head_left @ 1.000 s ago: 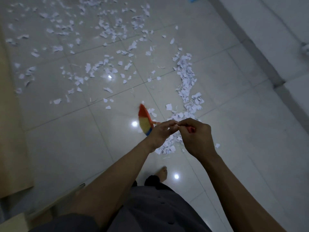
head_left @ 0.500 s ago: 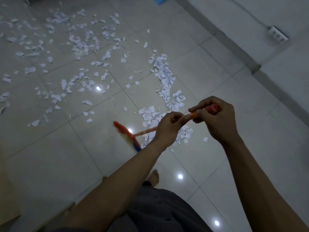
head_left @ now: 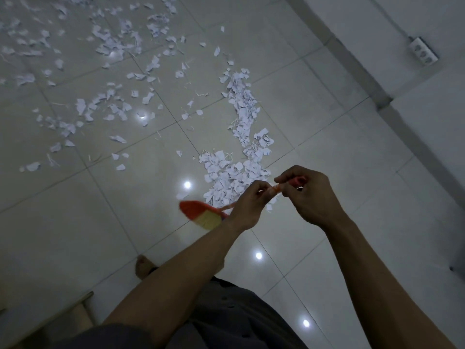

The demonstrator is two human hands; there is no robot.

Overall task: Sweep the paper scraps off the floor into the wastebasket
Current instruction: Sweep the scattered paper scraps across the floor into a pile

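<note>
Dark cloth of the person's garment (head_left: 226, 313) fills the nearest edge, with a bare foot (head_left: 143, 267) on the glossy tiled floor (head_left: 75, 222) just beyond. Next come both grips, closed on the thin orange handle (head_left: 276, 188) of a small broom (head_left: 201, 214). The left grip (head_left: 247, 205) pinches the shaft low down and the right grip (head_left: 310, 197) curls round its red end. The fan of orange and yellow bristles hangs over the floor; whether it touches, I cannot tell.

Just past the hands lies a heap of paper scraps (head_left: 226, 175). A curved trail (head_left: 242, 109) runs away from it, and loose pieces (head_left: 113, 107) are scattered farther off to the left. Scraps this light will likely flutter and skid on slick tile, so short, low strokes seem wise — and a hold nearer the bristles should give firmer control. No wastebasket is in view. A power strip (head_left: 422, 51) sits far off by the wall.
</note>
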